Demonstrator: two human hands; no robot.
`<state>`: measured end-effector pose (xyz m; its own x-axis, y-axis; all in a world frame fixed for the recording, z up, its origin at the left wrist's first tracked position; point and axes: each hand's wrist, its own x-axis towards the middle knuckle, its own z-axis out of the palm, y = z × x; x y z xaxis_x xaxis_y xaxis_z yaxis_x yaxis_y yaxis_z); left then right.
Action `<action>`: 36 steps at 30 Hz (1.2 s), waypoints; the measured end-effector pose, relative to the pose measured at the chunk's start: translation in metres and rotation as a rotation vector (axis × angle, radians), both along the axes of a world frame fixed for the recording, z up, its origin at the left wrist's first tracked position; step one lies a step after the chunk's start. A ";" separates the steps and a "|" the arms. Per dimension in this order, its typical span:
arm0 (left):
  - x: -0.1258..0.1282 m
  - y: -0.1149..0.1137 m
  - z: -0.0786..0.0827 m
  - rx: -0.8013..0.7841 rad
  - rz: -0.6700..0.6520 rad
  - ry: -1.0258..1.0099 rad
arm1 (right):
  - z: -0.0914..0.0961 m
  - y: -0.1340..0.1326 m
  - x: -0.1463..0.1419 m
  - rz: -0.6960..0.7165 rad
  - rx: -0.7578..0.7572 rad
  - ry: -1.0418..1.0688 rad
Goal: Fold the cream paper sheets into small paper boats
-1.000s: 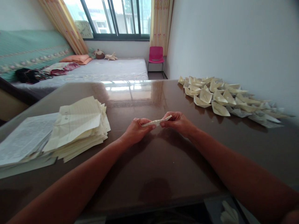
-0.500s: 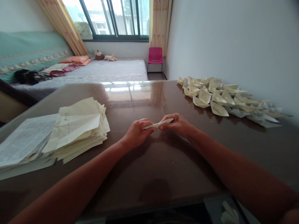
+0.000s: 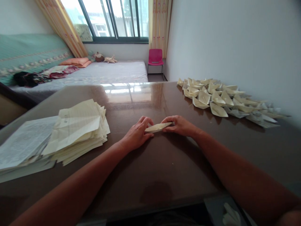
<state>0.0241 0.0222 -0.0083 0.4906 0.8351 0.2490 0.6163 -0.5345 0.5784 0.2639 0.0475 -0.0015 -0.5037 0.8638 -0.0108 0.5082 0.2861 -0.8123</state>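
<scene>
A small cream paper boat lies sideways between my two hands, low over the brown tabletop, its middle slightly spread. My left hand is around the boat's left tip, with the thumb below and the fingers above, parted and loose. At the other end, my right hand pinches the right tip between thumb and fingers. Whether the boat's underside touches the table I cannot tell.
Many folded paper boats are grouped at the right by the wall. A stack of cream sheets lies left, overlapping printed grey sheets. Beyond the glossy table stand a bed and a pink chair.
The boat's middle has opened wider and its near side shows more. My left fingers have loosened and spread from their pinch. My right hand has shifted slightly towards the boat's right tip.
</scene>
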 end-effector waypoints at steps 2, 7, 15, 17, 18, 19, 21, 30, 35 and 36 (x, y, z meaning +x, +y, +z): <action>-0.003 0.000 0.000 0.019 -0.040 -0.005 | 0.003 0.000 0.002 -0.005 0.026 0.006; -0.005 0.001 0.002 0.047 -0.084 -0.006 | 0.009 0.001 0.002 -0.001 0.252 0.016; -0.007 0.002 0.003 0.117 -0.136 0.075 | -0.001 0.001 -0.001 -0.012 0.201 0.022; -0.007 0.001 0.003 0.150 -0.143 0.119 | -0.004 0.001 -0.004 -0.072 0.161 0.050; -0.006 0.000 0.003 0.165 -0.144 0.142 | -0.005 0.001 -0.006 -0.092 0.155 0.060; -0.006 -0.001 0.003 0.177 -0.146 0.163 | -0.006 0.001 -0.008 -0.106 0.155 0.070; -0.005 -0.002 0.002 0.193 -0.155 0.191 | -0.007 0.000 -0.011 -0.118 0.180 0.082; -0.002 0.000 0.000 0.198 -0.200 0.171 | 0.001 -0.010 -0.016 0.055 0.472 -0.110; -0.001 0.001 -0.001 0.202 -0.172 0.153 | 0.001 -0.011 -0.021 0.099 0.451 -0.129; -0.001 0.002 -0.001 0.211 -0.178 0.159 | 0.000 -0.010 -0.021 0.080 0.432 -0.136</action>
